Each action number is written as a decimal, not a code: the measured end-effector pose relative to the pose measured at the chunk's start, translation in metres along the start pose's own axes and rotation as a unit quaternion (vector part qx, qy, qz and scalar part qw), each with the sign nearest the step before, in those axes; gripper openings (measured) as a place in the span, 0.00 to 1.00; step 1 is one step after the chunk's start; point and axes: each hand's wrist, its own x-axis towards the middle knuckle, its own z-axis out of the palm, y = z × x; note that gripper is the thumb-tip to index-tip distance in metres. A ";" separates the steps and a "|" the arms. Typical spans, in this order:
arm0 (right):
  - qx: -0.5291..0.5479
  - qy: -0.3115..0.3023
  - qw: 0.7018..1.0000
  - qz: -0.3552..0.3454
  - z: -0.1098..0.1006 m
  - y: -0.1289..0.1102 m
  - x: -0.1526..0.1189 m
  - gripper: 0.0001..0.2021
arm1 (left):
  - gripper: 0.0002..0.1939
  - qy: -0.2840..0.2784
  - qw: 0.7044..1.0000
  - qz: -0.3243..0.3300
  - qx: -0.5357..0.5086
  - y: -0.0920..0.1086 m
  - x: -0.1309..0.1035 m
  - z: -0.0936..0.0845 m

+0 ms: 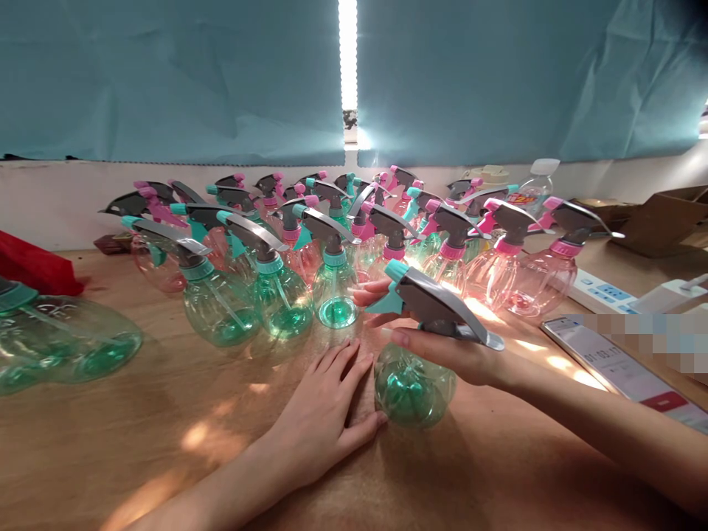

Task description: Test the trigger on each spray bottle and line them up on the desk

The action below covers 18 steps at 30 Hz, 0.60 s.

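Observation:
A green spray bottle [414, 387] with a grey and teal trigger head stands tilted slightly near the front middle of the table. Around its neck, just under the spray head, is my right hand [442, 350], thumb along the near side and fingertips reaching out to the left. My left hand [326, 413] lies palm down on the wood to the left of this bottle, fingers spread and empty, its thumb tip close to the base. Behind the hands stand several green bottles [285, 310] and several pink bottles [492, 276] with spray heads.
On the right lie a phone [625, 369] and a white power strip [600, 291], with a cardboard box [664, 221] behind. More green bottles [71, 339] and a red item [36, 265] are at the left. A clear bottle [534, 184] with a white cap stands at the back right.

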 end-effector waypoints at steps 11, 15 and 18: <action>-0.080 -0.006 0.996 0.040 -0.004 -0.004 -0.003 0.11 | 0.31 -0.015 1.000 0.002 0.012 0.000 0.001 -0.001; -0.134 0.023 0.989 0.057 -0.001 -0.009 -0.002 0.06 | 0.31 -0.013 1.000 0.001 0.014 0.000 0.001 0.000; -0.179 0.031 0.982 0.060 -0.001 -0.011 -0.001 0.07 | 0.30 0.001 1.000 0.003 0.006 0.000 0.000 0.000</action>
